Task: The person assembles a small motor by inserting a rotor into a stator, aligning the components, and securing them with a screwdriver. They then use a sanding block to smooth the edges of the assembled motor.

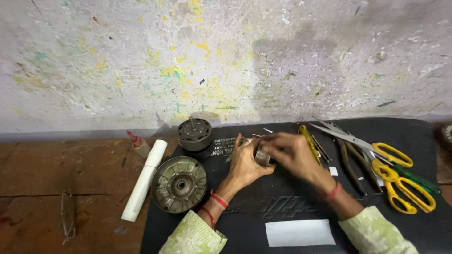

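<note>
Currently mid-assembly on a small motor part, by the look of it. Left to right: bare wood bench with a metal clip [68,221], then a red-tipped bottle [137,142] and a white tube [143,181] lying at the edge of the black mat [263,207]. Round metal housing [179,184] sits flat on the mat, rotor [194,133] with its shaft up just behind it. Left hand [245,162] is cupped closed around a small metal cylinder [262,156], held just above mid-mat. Right hand [294,153] pinches the same cylinder from the other side; fingertips hide what they're working on. White paper strip [300,232] lies near the front edge. Right of the hands: yellow screwdriver [310,142], pliers [351,164], yellow scissors [391,176], all untouched. My read: fitting or winding something on the cylinder. Next move needs a steady left grip and fine right fingertip control.
</note>
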